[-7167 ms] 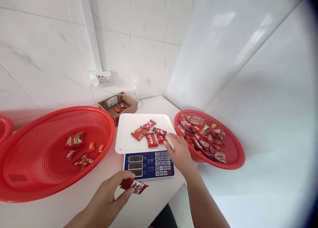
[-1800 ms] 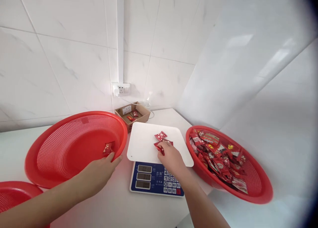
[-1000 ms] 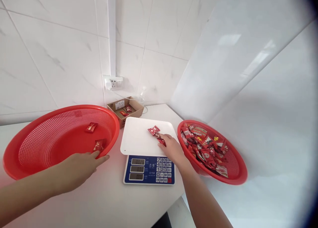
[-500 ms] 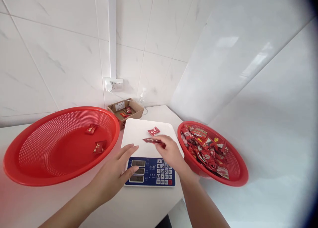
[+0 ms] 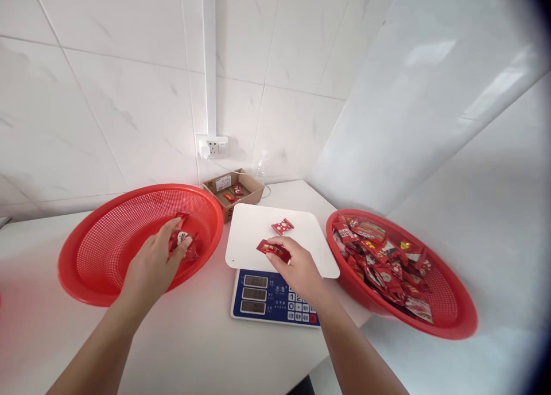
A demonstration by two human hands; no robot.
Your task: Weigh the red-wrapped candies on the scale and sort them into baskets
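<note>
My left hand (image 5: 152, 260) reaches into the left red basket (image 5: 81, 286). Its thumb and fingers close around a small red candy packet with a white print (image 5: 182, 237), partly hidden by the hand. More red packets (image 5: 196, 250) lie right beside it. Over the white scale pan (image 5: 245, 225), my right hand (image 5: 297, 266) pinches a narrow red candy packet (image 5: 275, 250) by its right part. Just behind that hand, a red packet with white dots (image 5: 282, 227) rests on the pan. The blue scale panel (image 5: 279, 297) has small displays and keys, some covered by my right wrist.
At the right, a red basket (image 5: 469, 320) holds many red packets (image 5: 387, 263). A cardboard box (image 5: 252, 195) with a few red packets stands behind the scale. A cable runs from the plug (image 5: 204, 148) at the wall socket. Tiled walls close off the back.
My left hand has moved from the scale's front left into the left basket and closed around a packet. My right hand still holds its packet over the pan. The view has shifted left.
</note>
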